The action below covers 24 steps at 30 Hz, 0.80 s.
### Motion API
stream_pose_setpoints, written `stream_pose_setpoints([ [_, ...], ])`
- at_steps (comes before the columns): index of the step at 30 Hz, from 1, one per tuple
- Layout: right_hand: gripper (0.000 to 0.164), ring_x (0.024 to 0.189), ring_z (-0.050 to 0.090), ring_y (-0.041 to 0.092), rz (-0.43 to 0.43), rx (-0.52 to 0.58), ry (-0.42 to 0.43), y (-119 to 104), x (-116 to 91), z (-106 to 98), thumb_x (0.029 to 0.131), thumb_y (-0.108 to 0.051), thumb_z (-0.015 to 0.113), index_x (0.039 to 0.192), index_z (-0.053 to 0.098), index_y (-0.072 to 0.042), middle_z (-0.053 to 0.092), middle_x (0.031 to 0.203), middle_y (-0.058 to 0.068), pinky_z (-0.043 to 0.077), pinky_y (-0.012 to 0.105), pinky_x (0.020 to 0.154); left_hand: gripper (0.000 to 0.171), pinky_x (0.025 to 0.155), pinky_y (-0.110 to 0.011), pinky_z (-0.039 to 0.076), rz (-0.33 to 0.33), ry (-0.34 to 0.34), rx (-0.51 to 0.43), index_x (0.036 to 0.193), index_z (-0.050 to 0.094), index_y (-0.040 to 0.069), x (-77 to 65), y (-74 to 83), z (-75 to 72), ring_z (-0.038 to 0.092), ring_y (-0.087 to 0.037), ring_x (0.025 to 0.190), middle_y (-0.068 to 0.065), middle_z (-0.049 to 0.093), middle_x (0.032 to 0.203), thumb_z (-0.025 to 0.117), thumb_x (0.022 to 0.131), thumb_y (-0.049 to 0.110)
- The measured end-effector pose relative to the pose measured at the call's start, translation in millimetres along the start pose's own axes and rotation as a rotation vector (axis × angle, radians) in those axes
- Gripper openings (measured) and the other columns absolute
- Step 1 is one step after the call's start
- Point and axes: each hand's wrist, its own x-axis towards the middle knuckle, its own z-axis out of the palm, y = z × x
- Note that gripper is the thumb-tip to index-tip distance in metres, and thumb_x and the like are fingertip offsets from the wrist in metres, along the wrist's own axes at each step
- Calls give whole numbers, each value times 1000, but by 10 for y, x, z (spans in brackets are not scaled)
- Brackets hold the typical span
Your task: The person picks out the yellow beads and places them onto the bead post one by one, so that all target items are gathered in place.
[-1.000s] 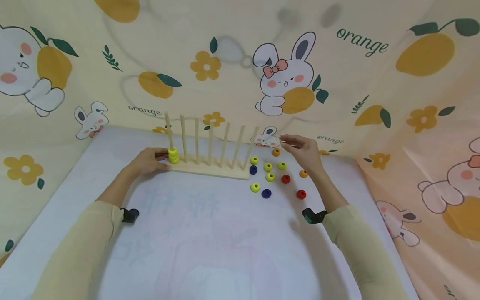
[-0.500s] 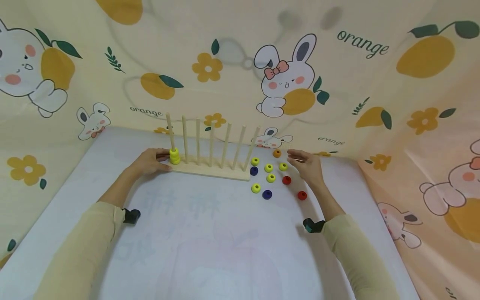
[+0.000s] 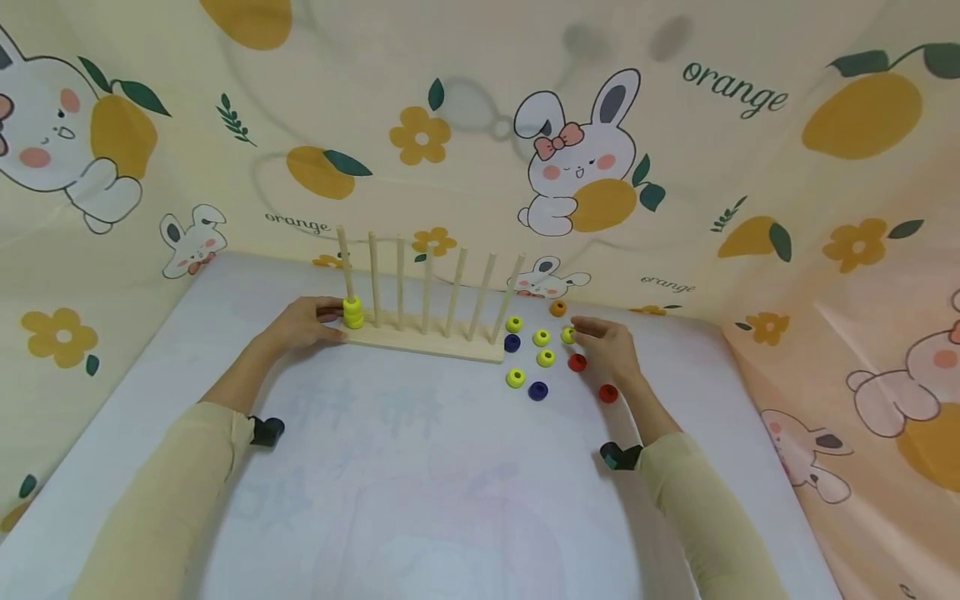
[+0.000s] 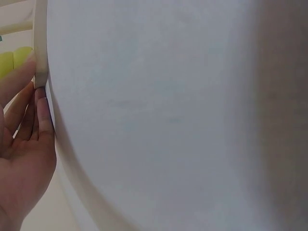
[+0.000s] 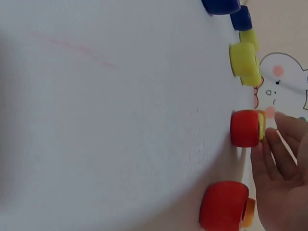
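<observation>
In the head view my left hand (image 3: 302, 322) holds the left end of a wooden peg rack (image 3: 420, 343), thumb in front and fingers at its end. Yellow beads (image 3: 352, 313) are stacked on the leftmost peg; the other pegs are bare. My right hand (image 3: 611, 348) reaches down over loose beads, its fingertips right at a yellow bead (image 3: 567, 335). In the right wrist view that hand's thumb stands apart from its fingers, beside a red bead (image 5: 245, 128) with yellow showing behind it. An orange bead (image 5: 249, 213) sits behind the nearer red bead (image 5: 223, 207); the hand hides it in the head view.
Several loose beads lie right of the rack, among them a yellow one (image 3: 515, 378), a dark blue one (image 3: 537, 391) and an orange one (image 3: 558, 308). A printed cloth (image 3: 480, 167) stands close behind the white table (image 3: 405, 483).
My right hand has come down from above the beads and moved nearer me, to the yellow bead. My left hand stays at the rack's end.
</observation>
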Motion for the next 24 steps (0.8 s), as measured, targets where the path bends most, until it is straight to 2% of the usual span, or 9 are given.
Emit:
stream_pose_setpoints([
  [6, 37, 129, 51, 26, 20, -43, -27, 32, 43, 71, 95, -18, 67, 132, 65, -14, 63, 133, 8, 41, 44, 111, 74, 115, -48, 35, -11, 0, -8, 147, 39, -7, 15, -20, 1, 45, -40, 135, -26, 45, 148, 78, 86, 12],
  [14, 39, 130, 51, 29, 36, -126, 11, 0, 88, 110, 93, -15, 70, 131, 66, -15, 63, 134, 10, 42, 45, 110, 75, 115, -48, 35, -1, 6, -20, 146, 40, -7, 25, 1, -16, 45, -40, 134, -26, 45, 147, 79, 86, 13],
  [21, 37, 118, 54, 27, 76, -122, -8, 15, 72, 96, 93, -19, 71, 130, 68, -17, 64, 133, 8, 47, 42, 104, 75, 115, -49, 35, -10, -13, -1, 147, 40, -7, 27, -32, -6, 45, -40, 134, -26, 46, 147, 79, 86, 15],
  [24, 35, 113, 56, 27, 65, -118, -5, 9, 72, 73, 94, -21, 71, 129, 69, -17, 64, 132, 8, 50, 40, 99, 75, 114, -48, 35, -4, -6, -2, 146, 40, -7, 29, -26, -9, 46, -40, 134, -26, 46, 146, 79, 85, 14],
])
